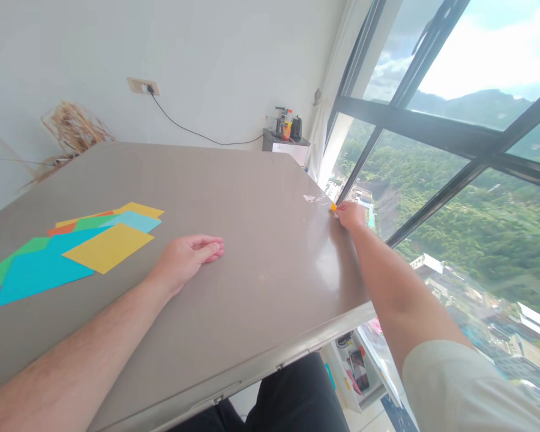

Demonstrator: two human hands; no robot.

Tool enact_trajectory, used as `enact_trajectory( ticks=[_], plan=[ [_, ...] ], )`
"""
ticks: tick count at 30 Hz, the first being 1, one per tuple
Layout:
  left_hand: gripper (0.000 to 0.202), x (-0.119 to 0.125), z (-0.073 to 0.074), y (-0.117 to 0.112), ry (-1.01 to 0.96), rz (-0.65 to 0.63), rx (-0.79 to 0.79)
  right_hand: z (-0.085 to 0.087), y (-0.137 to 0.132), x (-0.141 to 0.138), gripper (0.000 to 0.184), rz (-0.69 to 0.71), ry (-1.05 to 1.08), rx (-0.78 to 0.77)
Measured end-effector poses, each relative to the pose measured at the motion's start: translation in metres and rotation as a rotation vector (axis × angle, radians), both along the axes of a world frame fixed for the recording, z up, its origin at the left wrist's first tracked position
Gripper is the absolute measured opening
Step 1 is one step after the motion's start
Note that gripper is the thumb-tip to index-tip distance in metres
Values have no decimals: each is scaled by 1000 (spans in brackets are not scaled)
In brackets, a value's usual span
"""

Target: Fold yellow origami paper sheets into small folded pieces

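Nearest, dark trousers (299, 393) are seen below the front edge of a glossy grey-brown tabletop (252, 288), and a pale short sleeve (454, 384) is shown at the lower right. The left hand (189, 255) is rested on the tabletop, its fingers drawn together and the thumb laid against them; nothing can be seen held in it. To its left, overlapping flat sheets are spread: a yellow rectangular sheet (110, 247) is laid partly over a bright blue sheet (40, 270), with green, light blue, orange and more yellow ones seen around them. Farther off, at the right edge of the tabletop beside the window, a small orange-yellow piece (333, 207) is pinched between the fingertips of the right hand (350, 214). Small pale scraps (309, 197) are scattered just beyond it. Beyond the tabletop, a red-capped orange bottle (287, 127) is stood on a low dark-topped cabinet (297, 153). A black cord (184, 129) is plugged into a beige socket (136, 85) on the white wall (207, 54). Through the dark-framed window (454, 135), green hills are seen.
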State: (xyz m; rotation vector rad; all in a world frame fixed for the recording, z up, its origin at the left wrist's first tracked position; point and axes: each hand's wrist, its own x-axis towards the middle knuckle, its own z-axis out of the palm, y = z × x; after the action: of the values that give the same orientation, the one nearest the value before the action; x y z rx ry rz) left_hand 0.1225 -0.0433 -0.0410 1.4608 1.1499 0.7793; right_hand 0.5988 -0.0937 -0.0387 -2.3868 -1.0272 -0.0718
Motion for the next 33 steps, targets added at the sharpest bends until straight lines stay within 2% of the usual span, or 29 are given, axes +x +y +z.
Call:
enact_trajectory(
  ticks=[10,20,24,26,28,31,33],
  plan=[
    [50,-2,2,-1,36,-38,-19,1,6,0,28,14,-24,-52],
    [48,1,6,-5,8,-31,-17,2,1,-3,28,33,-17,-27],
    [47,2,4,-4,-7,-30,-12,7,-5,-11,29,5,-21,8],
    [45,3,2,-3,-9,-23,-4,12,-6,-27,27,-5,-55,72],
    [40,6,0,-3,6,-32,7,18,-4,-56,23,70,-53,134],
    [23,11,0,-6,92,-76,103,28,1,-122,16,329,52,97],
    [20,14,3,-10,203,-120,206,34,5,-175,14,516,181,23]
  ],
)
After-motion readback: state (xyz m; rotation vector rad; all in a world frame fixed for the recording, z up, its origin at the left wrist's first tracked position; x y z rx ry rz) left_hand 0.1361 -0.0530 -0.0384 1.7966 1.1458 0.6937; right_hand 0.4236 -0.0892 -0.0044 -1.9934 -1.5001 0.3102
